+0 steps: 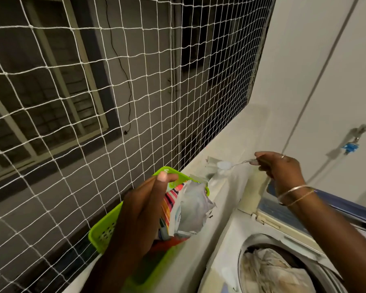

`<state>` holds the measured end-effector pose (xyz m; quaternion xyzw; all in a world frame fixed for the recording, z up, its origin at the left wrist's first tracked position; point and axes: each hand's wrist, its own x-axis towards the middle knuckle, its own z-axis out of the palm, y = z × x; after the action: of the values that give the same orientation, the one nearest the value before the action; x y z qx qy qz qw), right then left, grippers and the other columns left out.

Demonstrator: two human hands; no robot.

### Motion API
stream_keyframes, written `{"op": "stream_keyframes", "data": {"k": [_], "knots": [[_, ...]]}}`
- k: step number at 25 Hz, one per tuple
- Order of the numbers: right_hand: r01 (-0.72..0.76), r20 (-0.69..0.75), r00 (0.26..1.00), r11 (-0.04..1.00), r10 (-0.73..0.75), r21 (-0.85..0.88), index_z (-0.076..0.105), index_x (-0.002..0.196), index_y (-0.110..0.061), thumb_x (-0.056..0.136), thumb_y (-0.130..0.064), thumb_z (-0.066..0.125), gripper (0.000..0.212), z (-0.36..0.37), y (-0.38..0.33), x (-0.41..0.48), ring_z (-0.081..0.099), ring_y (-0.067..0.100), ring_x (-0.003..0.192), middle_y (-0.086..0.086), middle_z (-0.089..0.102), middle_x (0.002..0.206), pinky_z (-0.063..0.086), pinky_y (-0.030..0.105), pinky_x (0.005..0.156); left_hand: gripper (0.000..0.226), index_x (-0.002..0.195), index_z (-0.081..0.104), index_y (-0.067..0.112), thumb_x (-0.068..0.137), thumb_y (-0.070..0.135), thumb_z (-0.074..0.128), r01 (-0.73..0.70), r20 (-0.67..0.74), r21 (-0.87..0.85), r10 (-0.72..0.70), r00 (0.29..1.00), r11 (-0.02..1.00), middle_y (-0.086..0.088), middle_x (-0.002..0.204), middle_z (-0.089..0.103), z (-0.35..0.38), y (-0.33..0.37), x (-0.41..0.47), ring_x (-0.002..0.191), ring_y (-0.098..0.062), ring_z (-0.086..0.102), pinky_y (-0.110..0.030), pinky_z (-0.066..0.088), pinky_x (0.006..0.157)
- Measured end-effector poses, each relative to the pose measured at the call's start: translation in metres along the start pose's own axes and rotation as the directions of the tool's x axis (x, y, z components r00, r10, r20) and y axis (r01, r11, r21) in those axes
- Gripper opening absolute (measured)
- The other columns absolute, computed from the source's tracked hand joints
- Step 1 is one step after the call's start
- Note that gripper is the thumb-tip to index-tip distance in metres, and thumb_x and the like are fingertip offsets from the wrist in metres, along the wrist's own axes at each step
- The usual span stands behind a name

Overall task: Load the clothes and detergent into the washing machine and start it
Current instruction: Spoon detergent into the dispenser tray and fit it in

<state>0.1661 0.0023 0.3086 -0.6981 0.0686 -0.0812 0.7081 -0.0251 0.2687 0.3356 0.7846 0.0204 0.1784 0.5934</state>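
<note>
My left hand (pixel 142 210) grips the torn, striped detergent packet (pixel 188 208) that stands in a green plastic basket (pixel 103 233) on the ledge. My right hand (pixel 281 168) pinches the handle of a small spoon (pixel 226 165) heaped with white powder, held over the ledge above and beyond the packet. At the lower right the top-loading washing machine (pixel 224 240) stands open, with pale clothes (pixel 270 271) piled in its drum.
A white safety net (pixel 114 92) covers the opening above the ledge (pixel 226 195) on the left. The raised machine lid (pixel 330 206) is behind my right wrist. A tap with a blue fitting (pixel 350 146) is on the white wall at right.
</note>
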Motion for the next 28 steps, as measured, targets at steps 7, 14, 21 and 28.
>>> {"op": "stream_keyframes", "data": {"k": [7,14,21,28], "knots": [[0.132,0.11,0.986,0.991,-0.129,-0.023,0.077,0.091,-0.009,0.087,-0.003,0.062,0.017,-0.001,-0.036,-0.115,0.066,0.005,0.069,0.004,0.076,0.078,0.051,0.017,0.069,0.044,0.104,0.074,0.031,0.104,0.045,0.032,-0.075,-0.052,0.08,0.08,0.995,0.994,0.025,0.101,0.073,0.009,-0.006,-0.001,0.099,0.005,0.068,-0.013,0.051,0.085],[0.752,0.366,0.647,0.482,-0.669,-0.45,0.077,0.097,-0.027,0.088,-0.022,0.067,0.014,0.052,0.015,-0.155,0.065,0.011,0.082,-0.014,0.068,0.079,0.048,0.039,0.077,0.036,0.088,0.069,0.034,0.106,0.043,0.039,-0.024,-0.047,0.017,0.025,0.999,1.0,0.015,0.068,0.064,0.01,-0.008,-0.001,0.058,-0.003,0.059,-0.02,0.048,0.054],[0.734,0.541,0.663,0.306,-0.517,-0.606,0.073,0.092,-0.036,0.088,-0.037,0.053,0.021,0.087,0.029,-0.155,0.054,0.016,0.081,-0.01,0.061,0.07,0.038,0.034,0.07,0.043,0.107,0.072,0.02,0.105,0.043,0.036,-0.071,0.005,0.036,0.071,0.997,0.997,0.012,0.081,0.068,0.006,-0.017,-0.003,0.07,-0.006,0.063,-0.015,0.05,0.063],[0.692,0.483,0.722,0.504,-0.496,-0.517,0.072,0.095,-0.041,0.091,-0.042,0.049,0.024,0.086,0.027,-0.16,0.049,0.005,0.084,-0.017,0.066,0.079,0.034,0.033,0.078,0.038,0.107,0.072,0.018,0.108,0.034,0.037,-0.058,0.034,-0.002,0.058,0.998,0.998,0.015,0.075,0.065,0.004,-0.017,-0.004,0.064,0.0,0.06,-0.013,0.048,0.06]]}}
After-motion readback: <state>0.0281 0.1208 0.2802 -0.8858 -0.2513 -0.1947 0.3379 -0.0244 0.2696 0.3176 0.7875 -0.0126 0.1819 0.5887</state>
